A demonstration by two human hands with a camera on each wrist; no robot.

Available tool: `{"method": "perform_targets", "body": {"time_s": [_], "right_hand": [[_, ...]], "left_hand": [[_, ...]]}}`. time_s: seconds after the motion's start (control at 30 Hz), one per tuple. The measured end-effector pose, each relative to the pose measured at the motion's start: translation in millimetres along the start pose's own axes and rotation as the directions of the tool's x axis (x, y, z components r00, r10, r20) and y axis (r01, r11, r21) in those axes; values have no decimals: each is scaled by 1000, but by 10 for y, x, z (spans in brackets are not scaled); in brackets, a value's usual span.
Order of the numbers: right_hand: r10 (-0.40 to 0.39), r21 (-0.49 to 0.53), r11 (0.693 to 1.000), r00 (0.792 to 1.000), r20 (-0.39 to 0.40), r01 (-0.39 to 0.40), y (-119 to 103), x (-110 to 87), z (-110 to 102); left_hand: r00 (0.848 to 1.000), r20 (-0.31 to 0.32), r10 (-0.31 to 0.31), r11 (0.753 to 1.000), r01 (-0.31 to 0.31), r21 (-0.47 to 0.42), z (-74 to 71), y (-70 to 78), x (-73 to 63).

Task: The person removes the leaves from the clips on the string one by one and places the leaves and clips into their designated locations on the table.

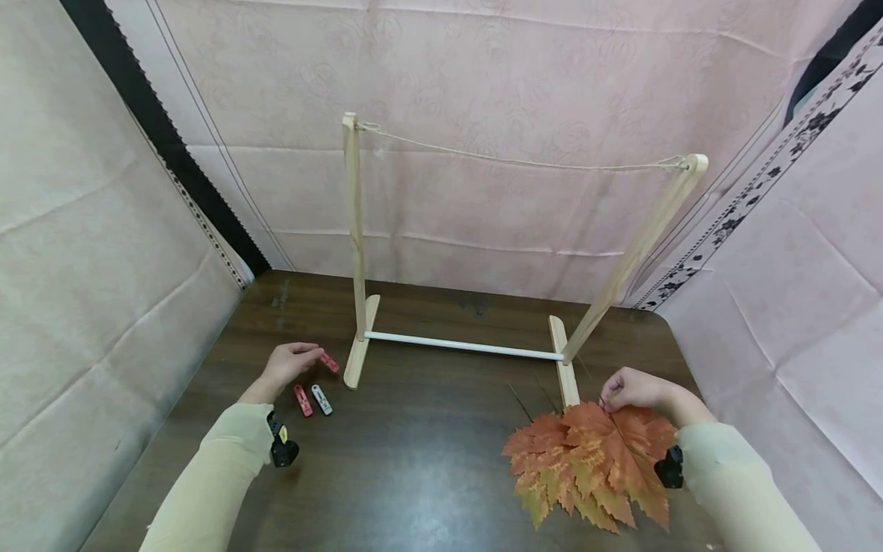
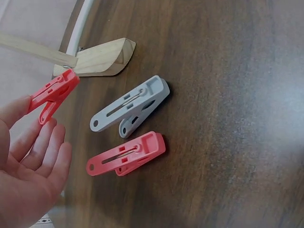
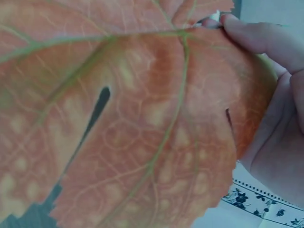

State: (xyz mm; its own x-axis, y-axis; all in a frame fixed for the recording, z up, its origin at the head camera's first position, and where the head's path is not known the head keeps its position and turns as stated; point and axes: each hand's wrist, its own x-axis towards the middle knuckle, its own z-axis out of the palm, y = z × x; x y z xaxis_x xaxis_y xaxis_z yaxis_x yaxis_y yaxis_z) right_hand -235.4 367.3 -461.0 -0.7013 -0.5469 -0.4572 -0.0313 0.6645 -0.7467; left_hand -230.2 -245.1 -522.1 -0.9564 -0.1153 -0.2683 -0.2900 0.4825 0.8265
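My left hand (image 1: 288, 368) pinches a red clothespin (image 2: 56, 92) between thumb and fingers, at the left of the table. Below it lie a second red clothespin (image 2: 126, 154) and a pale grey-white clothespin (image 2: 130, 105), side by side on the wood. On the right, my right hand (image 1: 635, 389) pinches an orange-red artificial maple leaf (image 3: 137, 109) near its stem end. That leaf is over several overlapping leaves (image 1: 552, 460) that shade to yellow at their tips. In the right wrist view the leaf fills most of the picture, and part of the hand is hidden behind it.
A wooden frame (image 1: 354, 230) stands at the back of the dark wood table (image 1: 414, 437). A string (image 1: 510, 161) spans its post tops and a white rod (image 1: 462, 346) joins its feet. Pale cloth (image 1: 483, 69) hangs behind and at both sides.
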Motion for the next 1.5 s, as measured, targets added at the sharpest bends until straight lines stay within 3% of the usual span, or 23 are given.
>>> {"method": "perform_targets", "body": {"time_s": [0.2, 0.43, 0.63, 0.87, 1.17, 1.5], "right_hand": [[-16, -95, 995, 996, -89, 7, 124, 34, 85], [40, -228, 969, 969, -242, -97, 176, 71, 206], [60, -246, 960, 959, -277, -131, 222, 104, 260], [86, -218, 962, 938, -336, -166, 222, 105, 295], [23, -302, 941, 921, -390, -151, 190, 57, 212], [-60, -340, 936, 911, -409, -91, -105, -14, 43]], "left_hand": [[999, 12, -33, 997, 32, 68, 19, -48, 13], [999, 32, -25, 994, 21, 109, 33, -86, 17], [999, 45, -16, 986, 9, 165, 35, -76, 13], [998, 17, -60, 980, 56, 191, 40, -87, -34], [999, -34, -28, 985, 33, 170, -48, -92, -34], [999, -36, 3, 990, 2, 141, -180, 117, -2]]}}
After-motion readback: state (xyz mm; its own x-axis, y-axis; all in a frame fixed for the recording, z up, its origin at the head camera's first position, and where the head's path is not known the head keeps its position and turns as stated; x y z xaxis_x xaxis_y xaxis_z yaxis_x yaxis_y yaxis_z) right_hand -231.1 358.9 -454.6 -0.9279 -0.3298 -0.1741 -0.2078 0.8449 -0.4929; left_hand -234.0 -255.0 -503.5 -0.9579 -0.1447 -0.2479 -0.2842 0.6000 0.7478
